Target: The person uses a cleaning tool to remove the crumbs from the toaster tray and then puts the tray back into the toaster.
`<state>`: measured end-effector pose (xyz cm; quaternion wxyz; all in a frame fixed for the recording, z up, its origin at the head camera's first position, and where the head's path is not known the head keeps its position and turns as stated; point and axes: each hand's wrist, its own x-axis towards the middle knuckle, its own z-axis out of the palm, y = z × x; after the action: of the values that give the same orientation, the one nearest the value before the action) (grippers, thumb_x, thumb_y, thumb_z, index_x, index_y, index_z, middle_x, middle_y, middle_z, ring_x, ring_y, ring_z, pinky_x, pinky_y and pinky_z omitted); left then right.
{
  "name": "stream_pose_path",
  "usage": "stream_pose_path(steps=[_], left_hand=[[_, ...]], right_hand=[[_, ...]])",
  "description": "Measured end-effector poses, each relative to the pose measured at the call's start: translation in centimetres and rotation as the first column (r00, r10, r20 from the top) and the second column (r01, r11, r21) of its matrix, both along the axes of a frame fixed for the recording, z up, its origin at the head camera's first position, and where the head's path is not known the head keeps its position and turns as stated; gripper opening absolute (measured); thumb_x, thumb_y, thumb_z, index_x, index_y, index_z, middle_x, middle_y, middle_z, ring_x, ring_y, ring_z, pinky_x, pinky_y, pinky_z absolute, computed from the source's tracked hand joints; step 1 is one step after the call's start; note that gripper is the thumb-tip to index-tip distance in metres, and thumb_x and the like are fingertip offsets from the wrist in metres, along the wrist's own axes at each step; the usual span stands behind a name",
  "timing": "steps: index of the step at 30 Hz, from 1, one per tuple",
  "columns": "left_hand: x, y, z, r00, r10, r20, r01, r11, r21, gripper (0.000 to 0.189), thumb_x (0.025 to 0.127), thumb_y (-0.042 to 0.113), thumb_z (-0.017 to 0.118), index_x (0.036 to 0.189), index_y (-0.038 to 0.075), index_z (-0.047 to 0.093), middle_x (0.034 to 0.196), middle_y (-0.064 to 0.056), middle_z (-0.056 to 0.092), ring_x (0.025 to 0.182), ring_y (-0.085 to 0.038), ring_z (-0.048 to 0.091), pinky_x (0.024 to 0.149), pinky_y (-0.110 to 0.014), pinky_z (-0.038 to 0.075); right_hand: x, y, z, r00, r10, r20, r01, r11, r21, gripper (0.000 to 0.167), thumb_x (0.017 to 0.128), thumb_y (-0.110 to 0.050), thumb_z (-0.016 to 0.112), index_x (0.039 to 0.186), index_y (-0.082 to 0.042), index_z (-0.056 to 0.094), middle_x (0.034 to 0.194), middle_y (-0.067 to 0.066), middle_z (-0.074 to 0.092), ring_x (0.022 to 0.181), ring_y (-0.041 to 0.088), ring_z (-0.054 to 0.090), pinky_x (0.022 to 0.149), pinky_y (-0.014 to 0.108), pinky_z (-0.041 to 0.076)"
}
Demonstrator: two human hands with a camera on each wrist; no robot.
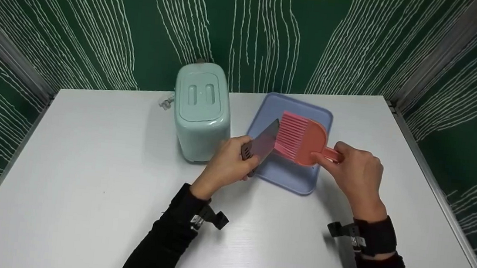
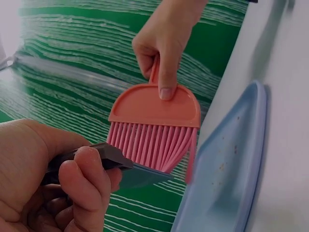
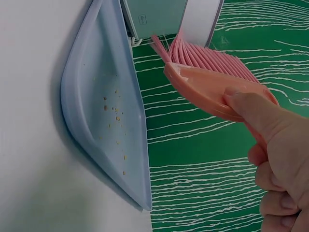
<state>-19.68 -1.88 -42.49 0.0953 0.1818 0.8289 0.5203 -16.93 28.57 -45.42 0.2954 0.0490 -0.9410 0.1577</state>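
Note:
In the head view, my left hand (image 1: 233, 162) grips the dark slotted end of a thin metal crumb tray (image 1: 266, 139), which is tilted up over the near-left part of a blue tray (image 1: 287, 176). My right hand (image 1: 357, 169) holds a small orange brush (image 1: 314, 143) by its short handle, thumb on the flat back. The brush's pink bristles (image 2: 145, 145) meet the crumb tray's surface in the left wrist view. Scattered brown crumbs (image 3: 116, 110) lie in the blue tray, below the brush.
A mint-green toaster (image 1: 200, 117) with a lidded top stands left of the blue tray, its plug (image 1: 166, 102) beside it at the back. The white table (image 1: 97, 190) ends at green walls with white streaks (image 1: 265, 36).

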Motion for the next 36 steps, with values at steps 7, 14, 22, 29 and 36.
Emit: stream_pose_path(steps=[7, 14, 22, 29, 36], left_hand=[[0.13, 0.05, 0.0, 1.0, -0.003, -0.013, 0.002, 1.0, -0.031, 0.03, 0.099, 0.011, 0.066, 0.129, 0.006, 0.071, 0.099, -0.015, 0.077, 0.053, -0.01, 0.067, 0.052, -0.028, 0.059], [0.18, 0.08, 0.07, 0.997, -0.02, -0.069, 0.016, 0.998, -0.056, 0.02, 0.099, 0.009, 0.065, 0.118, 0.005, 0.071, 0.086, -0.011, 0.074, 0.052, -0.01, 0.066, 0.051, -0.028, 0.058], [0.09, 0.07, -0.03, 0.994, -0.022, -0.107, 0.015, 0.998, -0.067, 0.008, 0.098, 0.007, 0.065, 0.105, 0.007, 0.068, 0.072, -0.003, 0.066, 0.049, -0.009, 0.064, 0.048, -0.027, 0.054], [0.12, 0.02, -0.06, 0.993, -0.015, -0.119, 0.006, 0.997, -0.073, 0.016, 0.096, 0.005, 0.065, 0.112, 0.005, 0.07, 0.083, -0.01, 0.072, 0.049, -0.007, 0.063, 0.047, -0.025, 0.053], [-0.01, 0.11, -0.01, 0.983, -0.024, -0.183, 0.002, 0.993, -0.119, 0.011, 0.094, 0.004, 0.065, 0.088, 0.011, 0.059, 0.069, 0.0, 0.06, 0.05, -0.005, 0.058, 0.049, -0.02, 0.042]], right_hand=[[-0.18, 0.18, -0.22, 0.999, -0.043, -0.002, 0.043, 0.999, -0.005, 0.065, 0.075, -0.054, 0.095, 0.064, -0.011, 0.047, 0.053, 0.0, 0.034, 0.047, 0.02, 0.035, 0.047, 0.032, 0.019], [-0.15, 0.33, -0.24, 0.997, -0.076, -0.015, 0.076, 0.997, -0.011, 0.067, 0.075, -0.053, 0.094, 0.063, -0.011, 0.044, 0.053, 0.0, 0.031, 0.046, 0.021, 0.034, 0.047, 0.033, 0.018], [0.01, 0.46, -0.07, 0.992, -0.12, -0.033, 0.119, 0.993, -0.011, 0.066, 0.075, -0.05, 0.095, 0.063, -0.01, 0.044, 0.055, 0.0, 0.031, 0.047, 0.023, 0.035, 0.047, 0.033, 0.018], [0.04, 0.31, 0.37, 0.985, -0.161, -0.053, 0.156, 0.984, -0.087, 0.064, 0.08, -0.05, 0.094, 0.065, -0.007, 0.049, 0.054, 0.004, 0.036, 0.048, 0.025, 0.036, 0.049, 0.034, 0.019], [-0.05, 0.06, 0.22, 0.983, -0.157, -0.094, 0.147, 0.983, -0.108, 0.06, 0.083, -0.048, 0.092, 0.068, -0.003, 0.054, 0.053, 0.009, 0.042, 0.046, 0.026, 0.038, 0.05, 0.034, 0.02]])
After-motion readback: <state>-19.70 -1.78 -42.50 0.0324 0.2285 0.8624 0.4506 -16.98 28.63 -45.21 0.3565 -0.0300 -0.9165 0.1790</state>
